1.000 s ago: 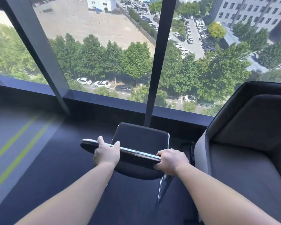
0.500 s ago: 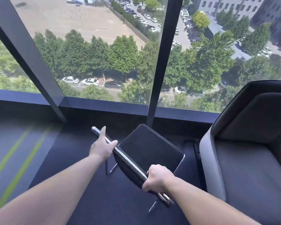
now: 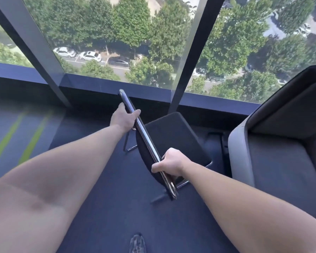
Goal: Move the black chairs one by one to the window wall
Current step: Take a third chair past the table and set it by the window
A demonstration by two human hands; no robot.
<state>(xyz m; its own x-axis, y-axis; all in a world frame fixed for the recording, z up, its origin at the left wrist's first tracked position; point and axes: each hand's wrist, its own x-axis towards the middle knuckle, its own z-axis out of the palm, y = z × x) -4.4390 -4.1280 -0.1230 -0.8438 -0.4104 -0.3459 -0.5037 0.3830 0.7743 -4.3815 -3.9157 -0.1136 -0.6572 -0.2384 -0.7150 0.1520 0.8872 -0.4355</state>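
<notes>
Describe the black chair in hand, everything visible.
The black chair has a dark padded seat, a curved black backrest topped by a chrome rail, and thin chrome legs. It sits on dark carpet by the window wall, left of a grey armchair, its rail running diagonally toward the glass. The left hand and right hand grip the rail.

I see the chair (image 3: pixel 173 141) on the floor (image 3: pixel 108 207) just before the window wall (image 3: pixel 117 42), its seat right of its back rail, which runs from far left to near right. My left hand (image 3: pixel 123 118) grips the rail's far end, my right hand (image 3: pixel 171 164) its near end. An armchair (image 3: pixel 281 161) sits just right of the chair, near the window too. My shoe (image 3: pixel 137 243) is nearest me, between my arms
</notes>
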